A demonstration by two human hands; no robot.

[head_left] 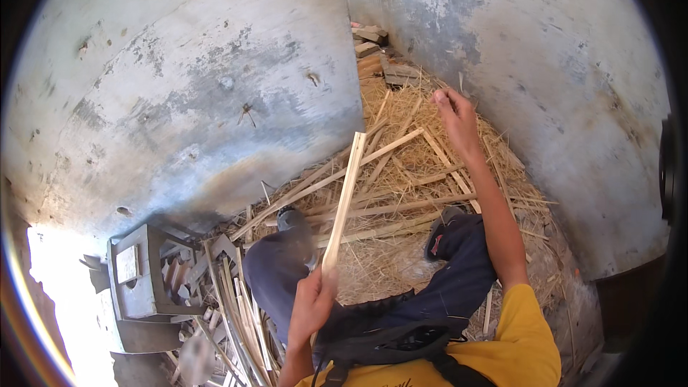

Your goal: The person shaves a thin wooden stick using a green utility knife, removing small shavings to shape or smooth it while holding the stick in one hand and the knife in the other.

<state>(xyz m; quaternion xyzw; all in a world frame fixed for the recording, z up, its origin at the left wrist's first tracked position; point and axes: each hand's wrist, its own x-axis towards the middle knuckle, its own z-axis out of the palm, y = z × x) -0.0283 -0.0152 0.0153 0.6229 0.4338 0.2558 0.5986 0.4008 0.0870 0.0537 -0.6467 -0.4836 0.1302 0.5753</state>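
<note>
My left hand (313, 301), low in the middle, is closed round the lower end of a pale split bamboo strip (345, 197). The strip slants up and away between my knees, its far end in the air over the shavings. Raised at the upper right, well apart from the strip, is my right hand (457, 118). Its fingers are pinched together, and a thin pale sliver seems to show just past them, too fine to make out. A blur beside my left knee hides detail there.
Shavings (412, 165) and long loose slats (387, 211) cover the floor ahead. More split lengths (240, 308) lie at my left, by a grey wooden box frame (143, 272). Stained walls (236, 86) meet in a corner, where wood blocks (369, 43) are heaped.
</note>
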